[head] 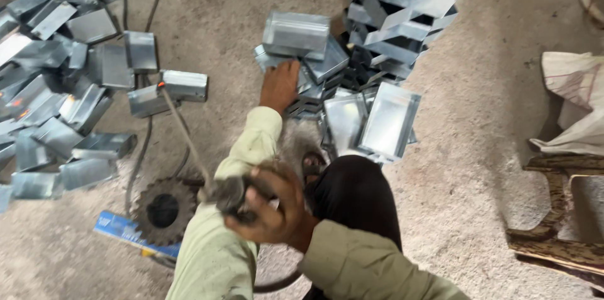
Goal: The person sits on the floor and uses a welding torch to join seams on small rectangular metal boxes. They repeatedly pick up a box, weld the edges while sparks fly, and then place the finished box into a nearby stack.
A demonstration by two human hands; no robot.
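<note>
**Reaching for a box, tool held ready**

The left hand [280,86] lies flat, fingers spread, on a folded grey sheet-metal box [314,70] in the pile ahead. The right hand [272,202] is clenched around a dark welding holder [231,194] whose thin rod [182,127] ends glowing near another grey box [184,84]. Judging by this, picking up comes next and needs a firm grasp. Dusty concrete floor [491,149]; rusty toothed gear [163,210]; scattered finished boxes [56,86] left.

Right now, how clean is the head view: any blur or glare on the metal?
Head view: the right hand and the tool it grips are smeared by motion; the left hand on the metal boxes is sharper; the stacked boxes glare pale; daylight is soft, shadows faint.
</note>
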